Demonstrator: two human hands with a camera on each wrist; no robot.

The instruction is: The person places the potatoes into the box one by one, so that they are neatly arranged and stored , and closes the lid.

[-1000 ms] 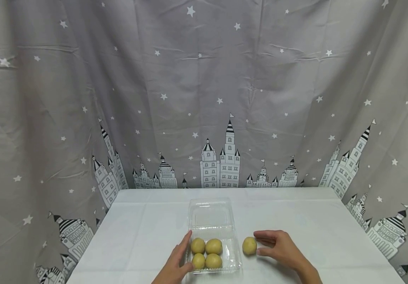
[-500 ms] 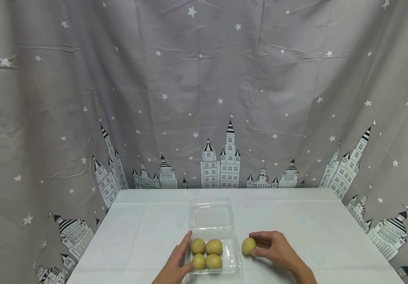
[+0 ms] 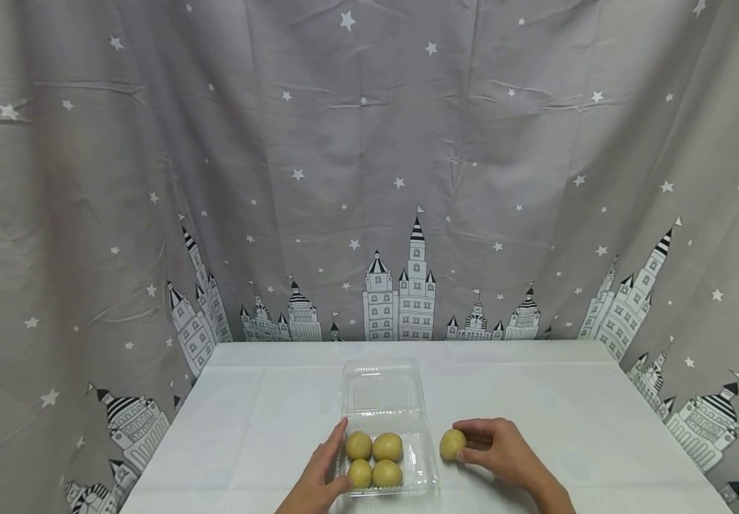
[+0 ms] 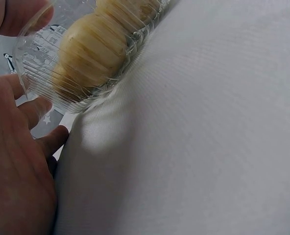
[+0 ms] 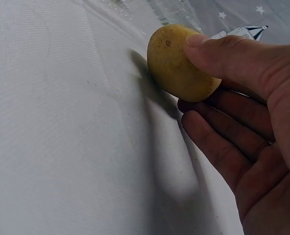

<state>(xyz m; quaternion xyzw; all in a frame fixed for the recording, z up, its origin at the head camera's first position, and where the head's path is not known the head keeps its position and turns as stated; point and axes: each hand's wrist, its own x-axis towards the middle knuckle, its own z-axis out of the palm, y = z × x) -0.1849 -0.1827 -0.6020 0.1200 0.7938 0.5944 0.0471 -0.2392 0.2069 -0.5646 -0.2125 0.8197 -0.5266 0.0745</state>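
A clear plastic clamshell container [image 3: 419, 457] lies with its lid folded back on the white table. In it, several yellow-brown potatoes [image 3: 387, 447] sit in two rows toward the left, leaving a bare strip on the right. My left hand [image 3: 319, 475] holds the container's left side, thumb at the near corner and fingers along the wall. To the right of the container, my right hand [image 3: 504, 453] pinches another potato [image 5: 177, 63] between thumb and fingers. The right wrist view shows this potato tilted, its shadow on the cloth beside it.
The white-covered table [image 3: 266, 400] reaches back to a grey curtain [image 3: 318, 143] printed with stars and castles. The container's open lid [image 3: 382, 389] points toward the curtain.
My right hand has moved slightly left and its fingers have come round the loose potato, which has shifted a little. The left hand and container have stayed in place.
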